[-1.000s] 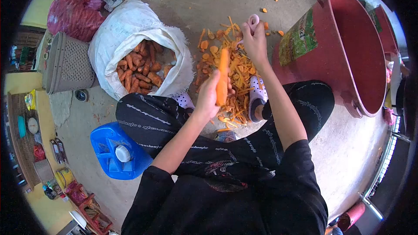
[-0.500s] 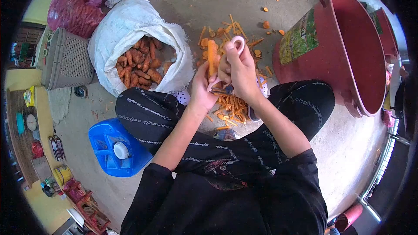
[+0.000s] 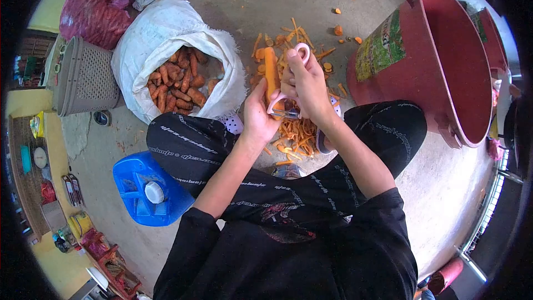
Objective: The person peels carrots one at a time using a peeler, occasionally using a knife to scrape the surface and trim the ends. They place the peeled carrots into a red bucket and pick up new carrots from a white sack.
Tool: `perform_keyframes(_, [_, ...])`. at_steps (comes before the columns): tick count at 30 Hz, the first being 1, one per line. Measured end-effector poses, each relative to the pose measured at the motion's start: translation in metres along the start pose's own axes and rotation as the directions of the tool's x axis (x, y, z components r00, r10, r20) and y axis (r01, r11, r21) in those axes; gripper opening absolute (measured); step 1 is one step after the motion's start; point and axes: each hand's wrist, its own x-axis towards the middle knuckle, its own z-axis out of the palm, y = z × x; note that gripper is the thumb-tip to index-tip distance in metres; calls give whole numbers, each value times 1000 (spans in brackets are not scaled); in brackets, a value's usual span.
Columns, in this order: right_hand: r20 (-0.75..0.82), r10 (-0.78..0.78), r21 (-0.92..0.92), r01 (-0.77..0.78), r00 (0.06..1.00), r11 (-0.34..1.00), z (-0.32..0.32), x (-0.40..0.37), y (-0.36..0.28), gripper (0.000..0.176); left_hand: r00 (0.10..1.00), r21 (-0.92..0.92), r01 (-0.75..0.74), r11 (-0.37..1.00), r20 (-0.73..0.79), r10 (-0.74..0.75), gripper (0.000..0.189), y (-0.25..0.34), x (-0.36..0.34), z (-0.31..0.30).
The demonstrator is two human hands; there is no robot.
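Note:
My left hand (image 3: 261, 114) is closed around a peeled orange carrot (image 3: 271, 66), which points away from me. My right hand (image 3: 308, 86) grips a pale pink peeler (image 3: 302, 51) by its looped handle. The peeler's blade end lies against the near part of the carrot, beside my left fingers. Below and around both hands, carrot peelings (image 3: 300, 138) are heaped on the floor between my feet. Part of the carrot's near end is hidden by my left hand and the peeler.
To the left, an open white sack (image 3: 166, 33) holds several unpeeled carrots (image 3: 177, 80). A large red tub (image 3: 400, 72) stands at right. A blue jerrycan (image 3: 147, 189) is beside my left knee, and a grey perforated basket (image 3: 91, 78) is farther left. Carrot bits (image 3: 338, 30) lie on the floor.
The carrot has turned slightly in my left hand and shows more of its length. The peeler's blade end has shifted a little right and toward me along it.

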Motion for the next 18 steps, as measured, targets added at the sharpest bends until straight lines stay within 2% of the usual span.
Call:
perform_keyframes(1, [-9,12,11,-12,1000,1000,-2,3,1,20,1000,-4,-11,1000,-6,11,25,0,0,3])
perform_keyframes(4, [-74,60,19,-58,995,998,-4,8,0,20,989,19,-17,1000,-145,20,22,-3,2,4])
perform_keyframes(7, [-34,49,0,-49,998,999,-2,10,0,19,999,-78,7,997,-49,-11,22,-6,5,-18])
perform_keyframes(8, [-62,70,-3,-70,996,998,0,9,-2,19,998,-25,27,999,-59,-28,23,-6,2,-12])
perform_keyframes(10, [-119,-9,17,11,993,1000,-7,22,-7,19,995,78,61,995,-84,-54,24,-7,-8,2])
perform_keyframes(11, [-148,-45,30,50,988,998,-11,29,-8,20,993,78,80,994,-91,-73,26,-9,-11,1])
perform_keyframes(13, [-140,-15,3,16,990,1000,-17,34,-8,21,989,73,123,990,-94,-116,30,-18,-11,-2])
perform_keyframes(15, [-134,-21,9,22,991,1000,-21,37,-9,20,993,118,106,987,-73,-98,29,-19,-13,4])
perform_keyframes(18, [-153,-96,92,111,984,990,-37,54,-10,19,992,168,126,978,-28,-123,29,-22,-14,-9])
